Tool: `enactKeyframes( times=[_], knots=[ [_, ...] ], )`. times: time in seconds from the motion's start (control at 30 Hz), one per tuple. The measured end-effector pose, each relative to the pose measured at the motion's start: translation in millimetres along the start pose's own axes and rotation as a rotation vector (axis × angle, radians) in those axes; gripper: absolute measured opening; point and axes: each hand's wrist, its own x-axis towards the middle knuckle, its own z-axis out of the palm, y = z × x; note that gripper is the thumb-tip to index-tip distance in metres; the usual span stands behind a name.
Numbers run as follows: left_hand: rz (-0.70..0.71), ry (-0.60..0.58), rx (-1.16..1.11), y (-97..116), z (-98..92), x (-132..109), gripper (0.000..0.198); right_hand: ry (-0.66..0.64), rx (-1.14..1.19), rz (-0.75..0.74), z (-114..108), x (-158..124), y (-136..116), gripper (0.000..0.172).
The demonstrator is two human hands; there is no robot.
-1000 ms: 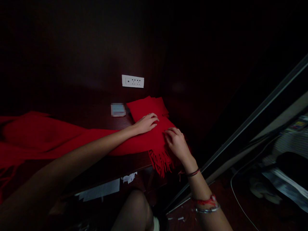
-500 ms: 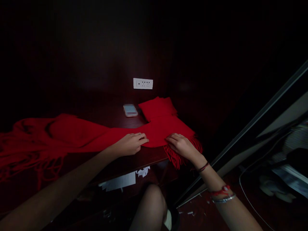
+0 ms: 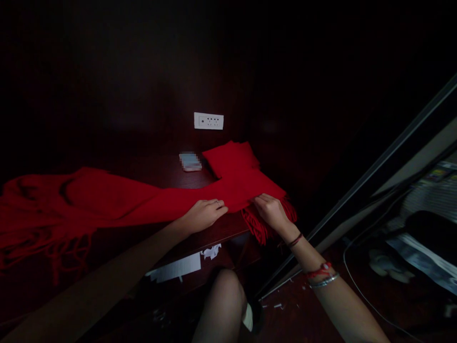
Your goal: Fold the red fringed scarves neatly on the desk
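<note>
Pinched red scarf (image 3: 143, 206) on desk (image 3: 217, 233)

Clamped left hand (image 3: 206, 213) on the near edge; pinched it likewise with right hand (image 3: 270, 209), just beside a fringe (image 3: 254, 227); had the cloth lying lengthwise, below a wall socket (image 3: 209, 121).

Red scarf (image 3: 135, 205) is cut by the left edge; left hand (image 3: 204, 214) has curled fingertips partly hidden, can't call its pinch. Item (image 3: 190, 161) below the socket (image 3: 209, 121), frame centre, is pixelated, ID unknown. 2 forearms (image 3: 342, 300) and 1 knee (image 3: 223, 305) run off the bottom; far-right clutter (image 3: 428, 257) is cropped, too blurry to ID.
</note>
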Motion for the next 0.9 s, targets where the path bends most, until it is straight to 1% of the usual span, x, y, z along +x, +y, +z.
enactKeyframes(
  times=[0.07,0.17,0.33,0.4,0.5,0.63,0.73,0.9],
  knots=[
    [0.002,0.006,-0.012,0,2.2,-1,0.02,0.013,0.024,0.027,2,-2,1,0.021],
    [-0.009,0.008,-0.041,-1,3.2,-4,0.025,0.025,0.065,0.021,3,-7,3,0.021],
    [-0.023,-0.007,-0.046,4,3.1,-6,0.022,0.066,0.043,-0.007,4,-13,8,0.022],
    [-0.072,0.009,-0.022,11,4.2,-1,0.016,0.051,0.021,-0.012,4,-14,9,0.022],
    [-0.15,0.035,0.005,24,6.8,14,0.018,0.043,0.005,-0.008,5,-14,8,0.022],
    [-0.168,0.008,-0.009,35,9.3,32,0.014,0.057,0.002,-0.029,4,-11,3,0.019],
    [-0.169,-0.014,-0.054,36,9.6,35,0.016,0.051,-0.025,-0.042,4,-9,0,0.016],
    [-0.157,-0.002,-0.124,34,9.0,33,0.015,0.067,-0.034,0.028,7,-9,-4,0.018]
  ],
)
